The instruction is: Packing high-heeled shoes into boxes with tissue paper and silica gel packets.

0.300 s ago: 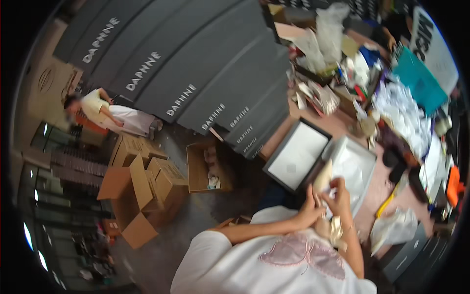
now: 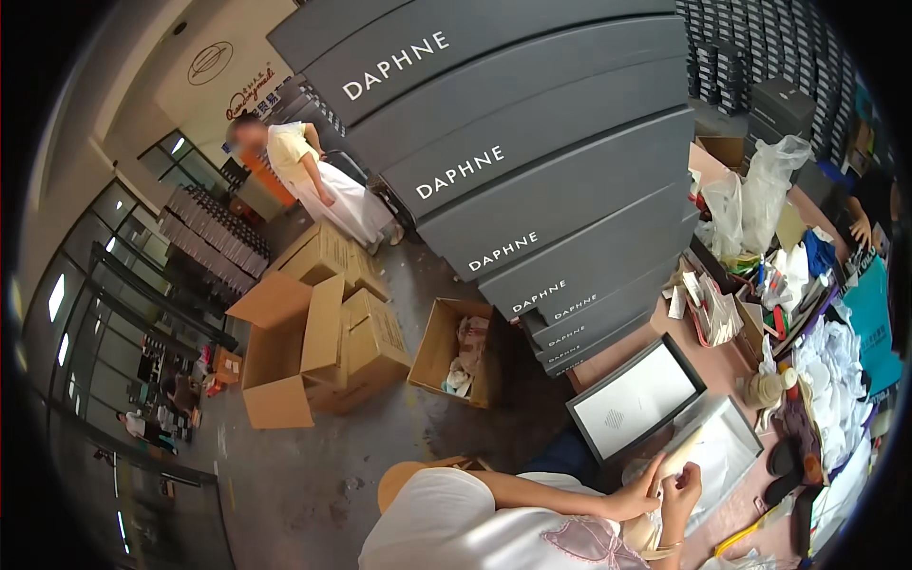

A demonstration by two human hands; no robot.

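Observation:
A pale beige shoe (image 2: 683,453), partly covered by my fingers, points up and away between my two hands. My left hand (image 2: 635,496) is closed round its near side. Fingers bent in a pinch, my right hand (image 2: 681,490) is at the shoe's right side; the exact part it grips is hidden. Just beyond the hands lies an open box lined with white tissue paper (image 2: 730,458). To its left is a dark grey box part (image 2: 581,429) with a white inside, the lid or the base; I cannot tell which.
A tall stack of dark grey shoe boxes (image 2: 560,204) rises ahead. Brown cartons (image 2: 275,347) stand on the floor to the left, with a person in a yellow top (image 2: 293,157) behind them. Clutter, white paper (image 2: 826,370) and a yellow-handled tool (image 2: 746,539) cover the table's right side.
The view has swung left and up, so the boxes, table and hands appear farther right and lower. Both hands stay together at the shoe. The person in the yellow top still stands behind the cartons.

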